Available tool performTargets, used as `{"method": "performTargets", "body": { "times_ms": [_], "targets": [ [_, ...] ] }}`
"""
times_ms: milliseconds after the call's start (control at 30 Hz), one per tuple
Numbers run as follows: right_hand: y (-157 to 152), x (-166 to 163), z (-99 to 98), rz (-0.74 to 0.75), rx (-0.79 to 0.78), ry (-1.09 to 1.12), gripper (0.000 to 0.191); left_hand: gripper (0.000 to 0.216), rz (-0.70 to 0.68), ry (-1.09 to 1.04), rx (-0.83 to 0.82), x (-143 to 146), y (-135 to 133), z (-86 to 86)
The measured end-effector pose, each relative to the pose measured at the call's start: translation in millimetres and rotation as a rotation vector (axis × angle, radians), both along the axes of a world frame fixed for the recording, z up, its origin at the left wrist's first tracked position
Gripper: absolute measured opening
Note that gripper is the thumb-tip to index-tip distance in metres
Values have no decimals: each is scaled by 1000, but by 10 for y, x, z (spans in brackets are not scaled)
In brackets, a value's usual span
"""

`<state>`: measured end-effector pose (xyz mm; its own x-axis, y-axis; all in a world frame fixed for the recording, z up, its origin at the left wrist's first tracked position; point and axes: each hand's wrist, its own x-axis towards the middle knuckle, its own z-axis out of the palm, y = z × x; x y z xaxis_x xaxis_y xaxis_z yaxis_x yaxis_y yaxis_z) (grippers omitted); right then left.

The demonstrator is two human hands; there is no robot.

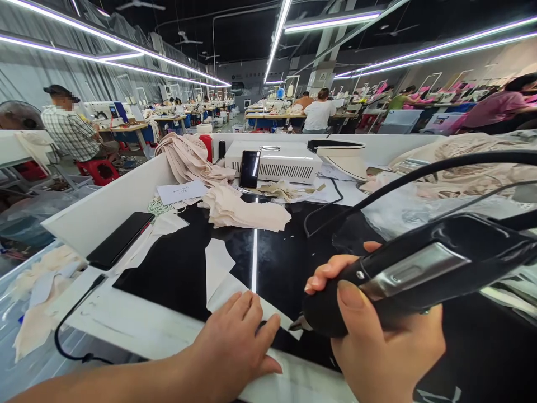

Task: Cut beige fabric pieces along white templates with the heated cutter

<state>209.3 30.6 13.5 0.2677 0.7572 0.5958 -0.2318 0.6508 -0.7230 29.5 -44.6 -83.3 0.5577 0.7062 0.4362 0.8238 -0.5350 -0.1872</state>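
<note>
My right hand (377, 341) is wrapped round a black corded handheld tool (423, 274) with a silver lever plate and a small metal tip. That tip touches the right end of a pale fabric piece (218, 260), which lies on the glossy black work surface (168, 274). Flat over the near edge of the fabric is my left hand (239, 336), fingers stretched out and slightly apart, pressing on it. Beyond both hands lies a stack of cut cream fabric pieces (247, 210).
A white vented box (277, 162) stands at the back with a phone (250, 169) leaning on it. At left lies a black power bank (119, 240) near a cable (62, 324). Fabric heaps (470, 151) lie at right. Several people sit at sewing tables beyond.
</note>
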Motion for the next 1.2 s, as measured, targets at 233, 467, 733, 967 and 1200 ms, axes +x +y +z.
{"method": "performTargets", "body": {
  "times_ms": [233,467,733,967,1200],
  "targets": [
    [194,-87,37,21,-7,76,53,84,22,-10,42,24,-43,-35],
    [229,-170,-44,64,-19,28,48,84,-4,-71,82,31,-10,-40],
    [279,-250,-20,73,-39,64,45,84,-22,-73,47,20,-13,-74],
    [286,-283,-50,108,-76,39,54,84,-66,-100,26,-37,27,-35],
    [211,-281,-48,66,-56,35,56,61,-71,-247,-60,-94,-43,275]
  ]
}}
